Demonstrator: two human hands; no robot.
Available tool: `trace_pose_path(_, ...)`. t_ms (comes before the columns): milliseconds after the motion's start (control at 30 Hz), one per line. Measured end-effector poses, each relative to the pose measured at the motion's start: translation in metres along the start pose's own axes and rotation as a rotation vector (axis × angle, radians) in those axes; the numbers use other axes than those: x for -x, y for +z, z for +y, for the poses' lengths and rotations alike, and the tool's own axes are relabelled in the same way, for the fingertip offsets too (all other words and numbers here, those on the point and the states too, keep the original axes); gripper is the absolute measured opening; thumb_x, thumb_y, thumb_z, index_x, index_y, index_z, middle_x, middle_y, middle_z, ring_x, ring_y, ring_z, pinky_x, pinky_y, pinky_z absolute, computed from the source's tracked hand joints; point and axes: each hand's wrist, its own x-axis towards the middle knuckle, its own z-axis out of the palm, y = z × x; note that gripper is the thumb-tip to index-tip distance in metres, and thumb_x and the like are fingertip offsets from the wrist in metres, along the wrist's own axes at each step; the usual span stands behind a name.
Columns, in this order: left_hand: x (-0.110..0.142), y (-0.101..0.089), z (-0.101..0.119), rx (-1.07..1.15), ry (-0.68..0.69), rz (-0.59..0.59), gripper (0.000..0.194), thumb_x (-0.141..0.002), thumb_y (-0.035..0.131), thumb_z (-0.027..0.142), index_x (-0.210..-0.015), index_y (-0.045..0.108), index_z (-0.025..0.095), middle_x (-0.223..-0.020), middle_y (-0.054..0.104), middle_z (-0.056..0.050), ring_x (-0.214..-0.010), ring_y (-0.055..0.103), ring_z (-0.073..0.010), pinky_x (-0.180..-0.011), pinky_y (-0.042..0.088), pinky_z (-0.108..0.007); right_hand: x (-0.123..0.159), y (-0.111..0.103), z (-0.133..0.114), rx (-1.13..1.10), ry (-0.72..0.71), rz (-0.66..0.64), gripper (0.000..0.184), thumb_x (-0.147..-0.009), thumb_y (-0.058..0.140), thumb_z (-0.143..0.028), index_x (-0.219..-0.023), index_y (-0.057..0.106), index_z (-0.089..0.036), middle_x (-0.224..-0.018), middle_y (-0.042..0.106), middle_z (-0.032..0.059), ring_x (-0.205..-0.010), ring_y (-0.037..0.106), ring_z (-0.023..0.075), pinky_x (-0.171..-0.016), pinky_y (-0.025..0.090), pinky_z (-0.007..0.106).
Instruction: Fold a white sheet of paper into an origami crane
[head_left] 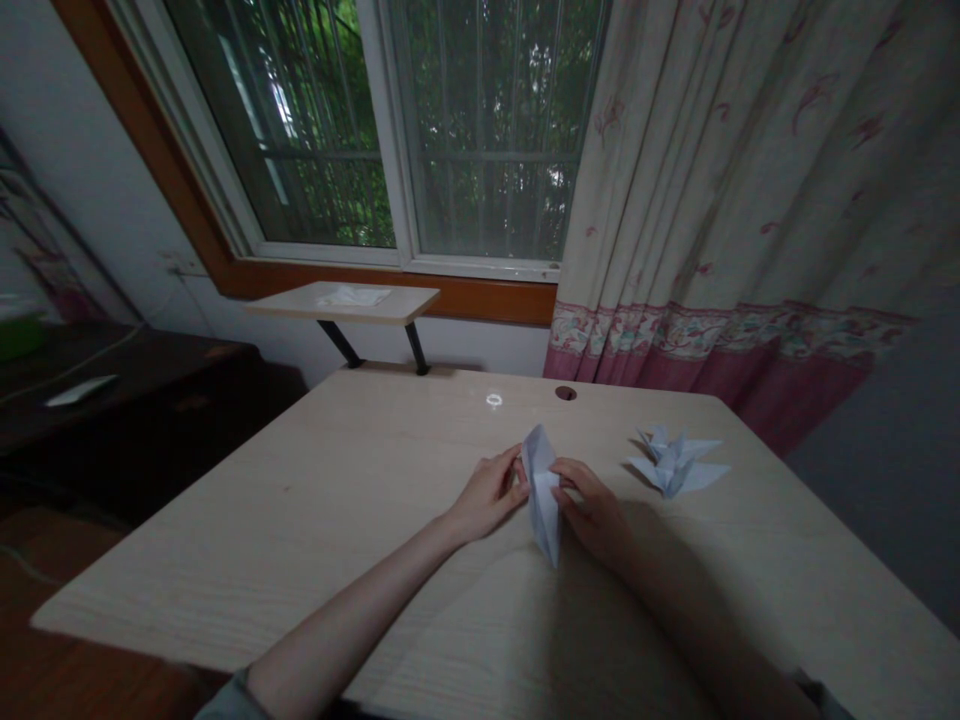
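A folded sheet of white paper (541,490), long and pointed at both ends, is held upright above the desk between my two hands. My left hand (491,492) pinches its left side, thumb toward me and fingertips partly behind the paper. On the other side, my right hand (592,505) grips the right edge between thumb and fingers. To the right of my right hand, folded paper cranes (675,465) lie close together on the desk, wings spread; their exact number is hard to make out.
The pale wooden desk (360,480) has a cable hole (566,394) and a white ring-shaped bright spot (493,400) near its back edge. A small raised shelf (292,301) bears a whitish flat item (352,296). A curtain (675,250) hangs behind the right side.
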Motion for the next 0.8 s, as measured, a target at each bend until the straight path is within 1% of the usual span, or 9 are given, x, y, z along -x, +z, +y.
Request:
trace_pose_path(67,0.0,0.001,0.001,-0.081,-0.017,-0.007,0.054,-0.089,0.04,0.062,-0.104,0.059,0.014,-0.084,0.062,-0.005,-0.075,0.054,-0.019,-0.071,0.039,-0.028,0.0,0.001,-0.001,0.024,-0.028,-0.012,0.024,-0.095,0.044,-0.032,-0.115,0.056,-0.023,-0.118,0.06,0.01,-0.113,0.055,0.0233,-0.098,0.046,0.041)
trace_pose_path(133,0.0,0.001,0.002,-0.156,-0.032,0.001,0.05,-0.088,0.043,0.061,-0.099,0.06,0.015,-0.085,0.062,-0.005,-0.077,0.055,-0.0198,-0.072,0.038,-0.029,0.0,0.003,-0.002,0.038,-0.05,-0.015,0.025,-0.095,0.043,-0.031,-0.116,0.056,-0.023,-0.118,0.06,0.0102,-0.114,0.054,0.0235,-0.1,0.044,0.043)
trace_pose_path(233,0.0,0.003,0.004,-0.232,-0.055,0.03,0.048,-0.087,0.047,0.061,-0.096,0.061,0.016,-0.086,0.062,-0.005,-0.078,0.055,-0.0207,-0.072,0.037,-0.03,0.0,0.003,-0.003,0.041,-0.06,-0.006,0.026,-0.095,0.043,-0.032,-0.116,0.056,-0.023,-0.116,0.062,0.0101,-0.112,0.056,0.0234,-0.099,0.045,0.042)
trace_pose_path(333,0.0,0.004,0.005,-0.252,-0.087,0.051,0.047,-0.086,0.05,0.058,-0.103,0.061,0.016,-0.089,0.064,-0.006,-0.08,0.057,-0.0219,-0.072,0.038,-0.031,0.0,0.003,-0.005,0.022,-0.044,0.006,0.026,-0.094,0.044,-0.033,-0.115,0.057,-0.023,-0.115,0.062,0.0101,-0.111,0.057,0.0238,-0.097,0.047,0.041)
trace_pose_path(433,-0.001,0.006,0.005,-0.229,-0.132,0.065,0.049,-0.086,0.053,0.055,-0.114,0.059,0.016,-0.092,0.065,-0.007,-0.082,0.058,-0.0232,-0.074,0.04,-0.032,-0.001,0.002,-0.006,0.008,-0.016,0.008,0.025,-0.094,0.045,-0.032,-0.115,0.056,-0.023,-0.116,0.061,0.0103,-0.111,0.057,0.0238,-0.095,0.049,0.04)
trace_pose_path(500,-0.001,0.007,0.004,-0.204,-0.156,0.062,0.05,-0.086,0.054,0.054,-0.118,0.058,0.016,-0.092,0.066,-0.008,-0.083,0.059,-0.0236,-0.076,0.041,-0.033,-0.001,0.002,-0.006,0.008,-0.007,0.004,0.024,-0.093,0.046,-0.032,-0.114,0.056,-0.023,-0.116,0.061,0.01,-0.111,0.057,0.0236,-0.095,0.048,0.04)
trace_pose_path(667,-0.002,0.01,-0.002,-0.112,-0.189,0.105,0.044,-0.087,0.055,0.047,-0.119,0.059,0.016,-0.097,0.067,-0.008,-0.083,0.059,-0.022,-0.075,0.044,-0.031,0.0,0.004,-0.003,-0.011,-0.001,0.006,0.023,-0.093,0.047,-0.031,-0.112,0.057,-0.023,-0.116,0.061,0.0098,-0.111,0.057,0.0235,-0.095,0.048,0.04)
trace_pose_path(800,-0.002,0.011,-0.006,-0.005,-0.206,0.12,0.042,-0.087,0.056,0.045,-0.117,0.062,0.017,-0.094,0.067,-0.006,-0.078,0.058,-0.0192,-0.074,0.045,-0.029,0.0,0.003,-0.001,-0.073,0.04,0.011,0.023,-0.093,0.047,-0.032,-0.111,0.056,-0.022,-0.115,0.06,0.0104,-0.107,0.059,0.0226,-0.091,0.051,0.037)
